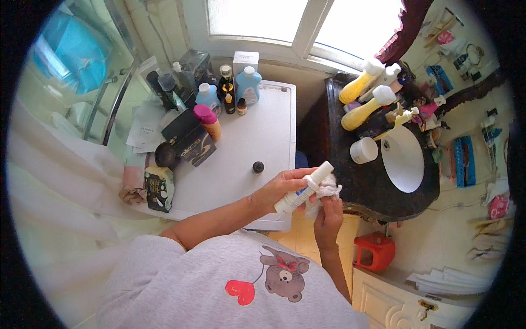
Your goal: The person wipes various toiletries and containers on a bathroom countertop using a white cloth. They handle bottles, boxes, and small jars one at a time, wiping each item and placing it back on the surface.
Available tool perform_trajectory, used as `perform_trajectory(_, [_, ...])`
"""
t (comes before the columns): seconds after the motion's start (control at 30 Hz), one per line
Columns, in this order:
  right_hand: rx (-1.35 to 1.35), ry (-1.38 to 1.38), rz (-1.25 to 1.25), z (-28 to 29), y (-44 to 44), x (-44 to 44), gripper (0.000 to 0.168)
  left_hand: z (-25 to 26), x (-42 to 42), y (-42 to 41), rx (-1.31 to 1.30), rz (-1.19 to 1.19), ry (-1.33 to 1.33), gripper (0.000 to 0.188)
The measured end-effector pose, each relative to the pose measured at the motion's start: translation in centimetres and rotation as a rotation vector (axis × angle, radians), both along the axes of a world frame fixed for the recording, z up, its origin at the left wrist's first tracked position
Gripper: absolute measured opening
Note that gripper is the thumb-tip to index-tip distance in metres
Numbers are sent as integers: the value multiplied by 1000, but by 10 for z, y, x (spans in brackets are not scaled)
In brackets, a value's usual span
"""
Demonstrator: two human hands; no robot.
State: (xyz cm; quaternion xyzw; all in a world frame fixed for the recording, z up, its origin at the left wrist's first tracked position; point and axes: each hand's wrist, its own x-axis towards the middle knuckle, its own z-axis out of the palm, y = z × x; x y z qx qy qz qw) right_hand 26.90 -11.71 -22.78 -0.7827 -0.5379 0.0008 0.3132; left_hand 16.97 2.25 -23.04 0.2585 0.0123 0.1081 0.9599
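My left hand [287, 183] grips a slim white bottle [296, 196] with a white cap, tilted so that the cap points up and right. A crumpled white cloth or tissue [327, 188] is held in my right hand [330, 214], close against the bottle's far side. Part of the cloth and some of my fingers are hidden behind the bottle. Both hands are in the air between the white-topped washing machine [263, 135] and the dark stone washbasin counter [343, 181]. A small black cap-like object [258, 167] stands on the machine's top, near my left wrist.
On the machine's top are several bottles, among them one with a magenta cap [205, 114], a black box [197, 144] and a wipes pack [160, 189]. Yellow bottles [365, 115] and a white jar [364, 150] stand by the oval basin [404, 164]. A red plastic stool [374, 251] is below.
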Motion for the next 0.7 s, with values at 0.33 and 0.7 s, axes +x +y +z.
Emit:
perform_trajectory(0.33, [392,754,-269,40,2,-3,24,6,1,-3,47,6,-7,49])
perform_trajectory(0.7, [151,400,-167,54,23,-14,19,2,1,-9,970,599,130,44])
